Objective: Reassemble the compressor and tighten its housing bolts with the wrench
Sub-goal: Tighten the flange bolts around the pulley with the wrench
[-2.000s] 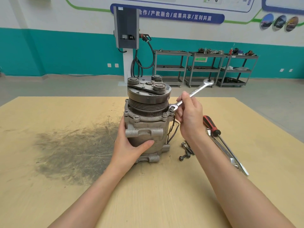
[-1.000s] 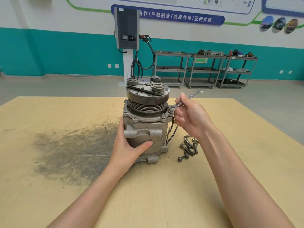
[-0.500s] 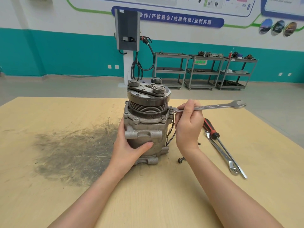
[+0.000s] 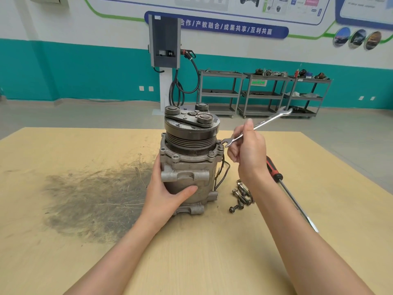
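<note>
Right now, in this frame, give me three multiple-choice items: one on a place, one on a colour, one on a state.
1. Where do the loose bolts lie?
A. on the table right of the compressor
B. on top of the pulley
C. in the left hand

2. What colour is the screwdriver handle?
A. blue
B. red and black
C. yellow

3. What is the right hand doing?
A. resting flat on the table
B. holding a bolt
C. gripping the wrench

Answers:
1 A, the bolts lie on the wood beside the compressor's base.
2 B, the grip is red with black parts.
3 C, fingers curl round the wrench shaft, its open end at the housing flange.
</note>
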The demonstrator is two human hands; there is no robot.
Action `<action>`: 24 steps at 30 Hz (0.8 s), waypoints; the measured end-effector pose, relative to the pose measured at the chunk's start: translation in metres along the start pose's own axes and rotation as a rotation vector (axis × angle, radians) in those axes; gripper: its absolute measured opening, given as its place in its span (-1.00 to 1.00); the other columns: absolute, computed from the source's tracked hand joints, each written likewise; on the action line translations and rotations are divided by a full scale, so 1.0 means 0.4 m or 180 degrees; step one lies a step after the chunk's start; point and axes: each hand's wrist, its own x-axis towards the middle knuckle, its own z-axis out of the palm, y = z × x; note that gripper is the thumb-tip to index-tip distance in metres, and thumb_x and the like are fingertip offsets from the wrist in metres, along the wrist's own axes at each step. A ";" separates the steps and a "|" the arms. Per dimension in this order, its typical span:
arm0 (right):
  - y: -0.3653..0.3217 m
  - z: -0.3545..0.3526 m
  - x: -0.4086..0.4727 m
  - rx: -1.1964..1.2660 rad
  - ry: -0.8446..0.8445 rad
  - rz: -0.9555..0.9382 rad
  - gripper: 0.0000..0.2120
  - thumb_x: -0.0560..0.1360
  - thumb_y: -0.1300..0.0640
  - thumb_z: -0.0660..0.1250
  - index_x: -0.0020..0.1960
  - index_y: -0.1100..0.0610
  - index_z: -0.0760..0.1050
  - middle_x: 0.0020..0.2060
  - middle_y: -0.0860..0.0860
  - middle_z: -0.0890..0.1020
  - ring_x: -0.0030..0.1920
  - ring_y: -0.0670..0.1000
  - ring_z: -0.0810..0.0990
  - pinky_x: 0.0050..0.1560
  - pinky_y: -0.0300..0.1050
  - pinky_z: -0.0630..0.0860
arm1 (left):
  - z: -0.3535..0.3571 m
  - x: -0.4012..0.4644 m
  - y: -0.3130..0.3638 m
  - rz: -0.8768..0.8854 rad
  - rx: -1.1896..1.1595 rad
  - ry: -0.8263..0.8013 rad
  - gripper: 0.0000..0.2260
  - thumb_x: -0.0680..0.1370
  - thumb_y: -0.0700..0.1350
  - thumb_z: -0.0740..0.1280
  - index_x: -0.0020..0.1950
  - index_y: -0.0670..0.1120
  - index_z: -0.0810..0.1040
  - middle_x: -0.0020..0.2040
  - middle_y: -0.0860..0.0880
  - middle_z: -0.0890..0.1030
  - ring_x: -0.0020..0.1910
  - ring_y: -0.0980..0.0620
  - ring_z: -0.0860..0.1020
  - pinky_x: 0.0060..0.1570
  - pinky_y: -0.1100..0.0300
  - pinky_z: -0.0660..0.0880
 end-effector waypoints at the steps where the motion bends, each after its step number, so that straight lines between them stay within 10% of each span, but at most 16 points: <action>1: 0.003 -0.002 0.001 -0.0009 -0.0035 0.0100 -0.56 0.71 -0.01 -0.04 -0.24 0.15 0.35 -0.64 -0.07 0.30 -0.61 -0.09 0.23 -0.59 -0.26 0.19 | 0.000 0.000 0.000 0.0004 -0.0005 -0.0004 0.04 0.16 0.23 0.56 0.55 0.03 0.20 0.41 0.04 0.48 0.41 0.07 0.43 0.45 -0.07 0.35; 13: -0.004 -0.022 0.011 0.1016 -0.0643 0.1641 -0.66 0.69 -0.02 0.05 -0.18 0.11 0.36 -0.62 -0.07 0.24 -0.66 -0.13 0.17 -0.65 -0.30 0.11 | 0.001 0.002 0.001 0.0075 -0.0046 -0.0024 0.00 0.18 0.20 0.57 0.53 0.01 0.23 0.39 0.05 0.49 0.40 0.08 0.44 0.43 -0.08 0.36; 24: -0.019 -0.028 0.017 0.0380 -0.0589 0.1331 -0.77 0.69 0.09 0.08 -0.04 0.16 0.41 -0.63 -0.07 0.32 -0.65 -0.12 0.20 -0.61 -0.29 0.11 | 0.001 0.002 -0.002 0.0121 -0.0040 -0.0037 0.01 0.17 0.22 0.55 0.54 0.05 0.22 0.39 0.10 0.49 0.39 0.12 0.44 0.44 -0.04 0.36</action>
